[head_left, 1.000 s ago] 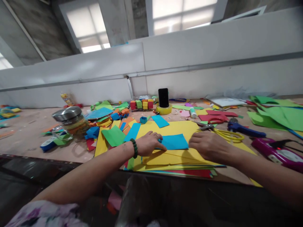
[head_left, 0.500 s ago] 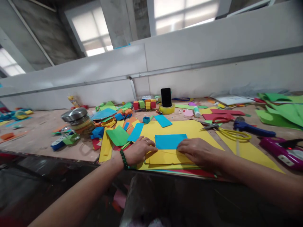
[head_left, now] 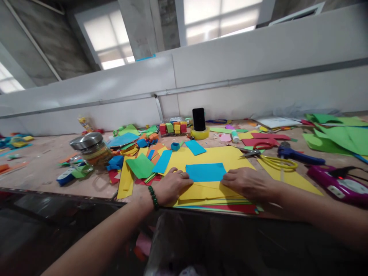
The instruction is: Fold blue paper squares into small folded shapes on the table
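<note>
A blue paper rectangle (head_left: 206,172) lies flat on yellow sheets (head_left: 214,154) near the table's front edge. At its lower left corner is my left hand (head_left: 173,185), fingers pressed together on the paper's edge; a green bead bracelet is on that wrist. My right hand (head_left: 246,183) has its fingers closed at the lower right corner of the same blue paper. Below the rectangle, between the hands, a folded yellow piece (head_left: 205,191) rests on the stack. A narrower blue strip (head_left: 162,161) and a green sheet (head_left: 140,166) lie to the left.
A glass jar with a metal lid (head_left: 93,150) stands left. Scissors with yellow handles (head_left: 278,162), blue-handled pliers (head_left: 300,155) and a purple device (head_left: 339,185) lie right. Behind, a phone (head_left: 199,119) leans upright at a yellow tape roll (head_left: 200,133).
My right hand has shifted slightly right along the blue paper, showing more of its right end. The whole view has moved a little.
</note>
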`<state>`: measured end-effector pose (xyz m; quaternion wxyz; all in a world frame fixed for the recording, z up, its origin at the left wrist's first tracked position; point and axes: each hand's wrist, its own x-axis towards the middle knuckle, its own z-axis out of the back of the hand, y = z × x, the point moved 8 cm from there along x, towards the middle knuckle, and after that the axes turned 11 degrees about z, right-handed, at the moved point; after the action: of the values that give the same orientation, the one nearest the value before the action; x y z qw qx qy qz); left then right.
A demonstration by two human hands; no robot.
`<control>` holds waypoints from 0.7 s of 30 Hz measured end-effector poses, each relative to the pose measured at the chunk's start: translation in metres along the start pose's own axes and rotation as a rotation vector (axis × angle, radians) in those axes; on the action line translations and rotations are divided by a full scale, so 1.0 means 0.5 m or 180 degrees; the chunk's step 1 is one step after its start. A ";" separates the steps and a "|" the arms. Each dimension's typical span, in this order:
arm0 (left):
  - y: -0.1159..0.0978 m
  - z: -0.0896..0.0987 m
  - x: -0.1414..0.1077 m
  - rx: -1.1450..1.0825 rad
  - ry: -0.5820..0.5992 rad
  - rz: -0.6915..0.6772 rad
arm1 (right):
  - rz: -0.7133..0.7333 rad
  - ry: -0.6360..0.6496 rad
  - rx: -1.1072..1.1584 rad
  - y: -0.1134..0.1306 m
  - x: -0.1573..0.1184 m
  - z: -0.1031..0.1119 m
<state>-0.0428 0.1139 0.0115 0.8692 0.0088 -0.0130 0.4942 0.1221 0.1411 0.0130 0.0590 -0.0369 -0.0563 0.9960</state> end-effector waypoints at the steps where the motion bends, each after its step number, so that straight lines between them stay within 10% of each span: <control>1: 0.008 -0.001 -0.009 -0.0023 0.0013 0.0039 | -0.0034 -0.0026 0.0006 -0.005 -0.013 -0.005; 11: 0.010 0.030 -0.003 0.0098 0.0093 0.0270 | -0.0698 -0.0163 -0.0239 -0.037 -0.039 0.042; 21: -0.059 0.006 0.069 -0.0197 -0.0158 -0.0050 | 0.0205 -0.0150 0.0015 0.022 0.073 0.022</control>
<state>0.0002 0.1284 0.0153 0.8723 -0.0057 -0.0498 0.4863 0.0838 0.1333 0.0203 0.0256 -0.0151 -0.0542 0.9981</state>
